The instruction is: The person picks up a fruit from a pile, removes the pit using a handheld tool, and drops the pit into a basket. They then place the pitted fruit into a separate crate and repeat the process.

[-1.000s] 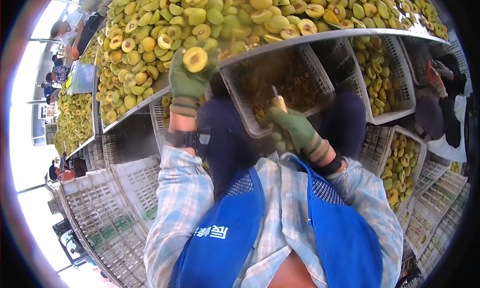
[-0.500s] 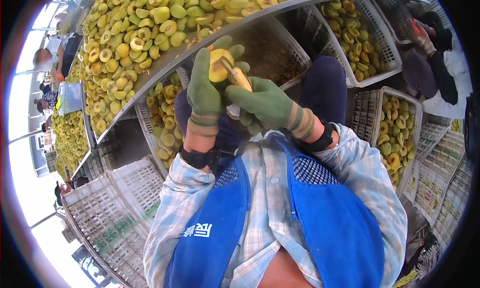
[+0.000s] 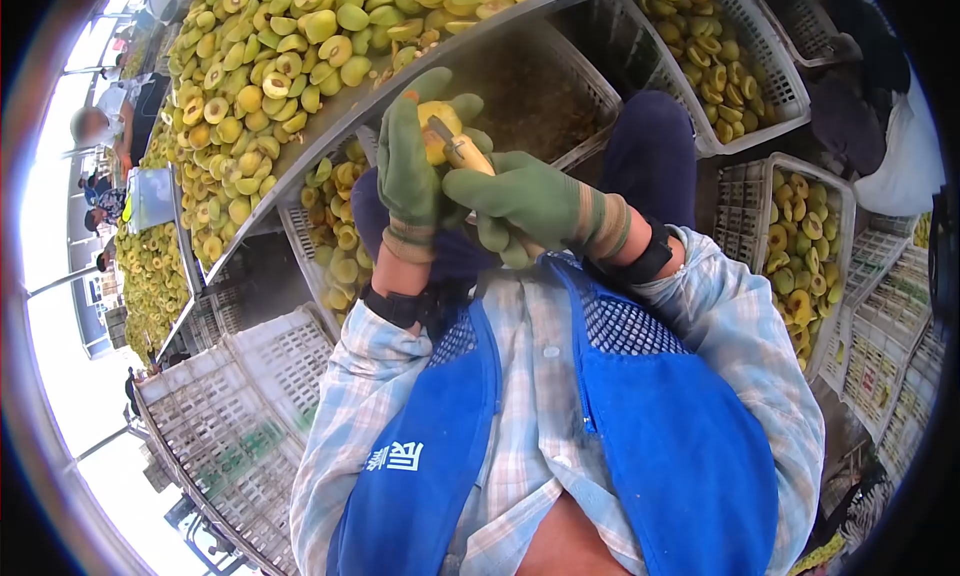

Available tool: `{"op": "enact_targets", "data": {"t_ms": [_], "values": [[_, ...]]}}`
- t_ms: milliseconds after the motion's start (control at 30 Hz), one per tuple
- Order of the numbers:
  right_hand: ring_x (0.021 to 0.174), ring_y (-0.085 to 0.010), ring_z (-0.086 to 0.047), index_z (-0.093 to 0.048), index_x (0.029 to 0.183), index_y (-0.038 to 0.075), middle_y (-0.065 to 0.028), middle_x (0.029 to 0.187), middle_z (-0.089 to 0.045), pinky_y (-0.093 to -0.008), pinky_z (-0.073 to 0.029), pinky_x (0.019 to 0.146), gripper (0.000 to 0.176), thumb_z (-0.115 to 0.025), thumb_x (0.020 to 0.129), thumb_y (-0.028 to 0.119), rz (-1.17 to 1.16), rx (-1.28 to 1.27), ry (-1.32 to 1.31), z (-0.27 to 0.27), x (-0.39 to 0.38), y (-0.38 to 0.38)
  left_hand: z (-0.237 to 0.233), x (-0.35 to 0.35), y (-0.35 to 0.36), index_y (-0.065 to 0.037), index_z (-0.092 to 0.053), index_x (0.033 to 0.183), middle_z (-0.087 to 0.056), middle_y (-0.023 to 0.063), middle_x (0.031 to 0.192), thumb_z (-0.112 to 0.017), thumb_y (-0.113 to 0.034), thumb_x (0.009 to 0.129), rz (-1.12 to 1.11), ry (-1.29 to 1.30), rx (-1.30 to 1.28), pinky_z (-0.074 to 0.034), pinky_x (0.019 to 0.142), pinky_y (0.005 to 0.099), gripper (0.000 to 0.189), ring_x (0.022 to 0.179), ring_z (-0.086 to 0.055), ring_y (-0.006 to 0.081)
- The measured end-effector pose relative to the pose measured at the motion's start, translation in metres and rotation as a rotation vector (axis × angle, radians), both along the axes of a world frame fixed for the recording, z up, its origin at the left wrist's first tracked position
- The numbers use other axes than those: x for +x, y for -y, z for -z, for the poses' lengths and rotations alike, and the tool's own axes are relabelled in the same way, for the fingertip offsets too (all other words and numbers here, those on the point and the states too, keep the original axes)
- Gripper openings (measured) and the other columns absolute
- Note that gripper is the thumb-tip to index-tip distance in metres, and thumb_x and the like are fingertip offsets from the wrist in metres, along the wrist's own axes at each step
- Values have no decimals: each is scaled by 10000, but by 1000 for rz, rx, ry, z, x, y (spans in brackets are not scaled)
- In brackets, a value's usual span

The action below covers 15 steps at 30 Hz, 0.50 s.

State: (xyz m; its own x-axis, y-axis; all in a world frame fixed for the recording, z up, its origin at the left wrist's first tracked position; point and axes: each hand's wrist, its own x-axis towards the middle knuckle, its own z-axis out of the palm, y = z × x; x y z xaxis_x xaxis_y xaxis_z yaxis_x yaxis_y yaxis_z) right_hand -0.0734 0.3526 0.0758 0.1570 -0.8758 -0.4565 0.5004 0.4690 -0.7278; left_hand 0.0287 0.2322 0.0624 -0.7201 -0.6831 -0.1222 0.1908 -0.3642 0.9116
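Note:
My left hand (image 3: 408,171), in a green glove with a tan cuff, is closed around a yellow fruit half (image 3: 436,113). Its fingers curl behind the fruit and the thumb side faces me. My right hand (image 3: 530,201), gloved the same way, grips a pitting tool (image 3: 470,156) by its pale wooden handle. The tool's dark metal tip rests at the cut face of the fruit. How deep the tip sits cannot be made out. Both hands are held close together above my knees, in front of the table edge.
A metal-edged table (image 3: 350,121) bears a large heap of halved yellow-green fruit (image 3: 300,56). Crates of fruit stand under its edge (image 3: 335,236), at upper right (image 3: 800,116) and at right (image 3: 845,246). White plastic crates (image 3: 230,406) lie at left. Other people are nearby.
The tool's metal tip has turned against the fruit's cut face, and its looped end shows less. My left hand has tilted a little; both hands stay close together.

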Motion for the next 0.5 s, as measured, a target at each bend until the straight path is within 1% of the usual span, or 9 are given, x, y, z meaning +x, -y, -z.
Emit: {"op": "enact_targets", "data": {"t_ms": [33,133,233,300,433,500], "values": [[474,-127,-554,-553,870,22,-45,618,-548,-257,-446,406,386,-559,896,407,-12,16,-42,-1,0,0,2,1,1,-4,-454,1303,-643,192,1044,-380,-433,1003,-18,21,-37,-588,574,329,529,700,-678,238],[471,-137,-555,-558,881,11,-52,622,-553,-264,-455,412,408,-554,896,419,-102,-16,-173,3,-7,4,6,3,4,10,-464,1286,-643,193,1048,-391,-427,1002,-56,66,-119,-594,585,340,526,704,-678,246],[441,-158,-570,-552,953,-10,-77,623,-582,-265,-452,377,389,-554,876,371,-101,-43,-94,7,-8,4,2,3,3,41,-468,1271,-647,196,1035,-393,-415,1005,-61,78,-116,-594,599,343,534,708,-679,251],[439,-154,-566,-555,943,-9,-70,618,-578,-265,-445,373,381,-555,876,367,-124,-40,-101,7,-9,4,-3,2,3,64,-469,1262,-650,200,1023,-390,-407,1008,-52,89,-79,-592,609,340,541,711,-679,253],[417,-133,-537,-581,910,-12,-50,598,-564,-258,-419,354,383,-563,885,370,-108,-60,-71,14,-6,2,1,4,6,76,-463,1264,-649,192,1009,-381,-408,1010,-11,127,-164,-590,617,332,552,726,-679,245],[396,-120,-510,-602,900,-16,-36,580,-550,-249,-401,342,392,-563,896,374,-137,-68,57,12,-9,2,1,7,9,62,-464,1270,-646,185,1014,-390,-417,1006,35,132,-167,-589,619,325,552,727,-678,237]]}}
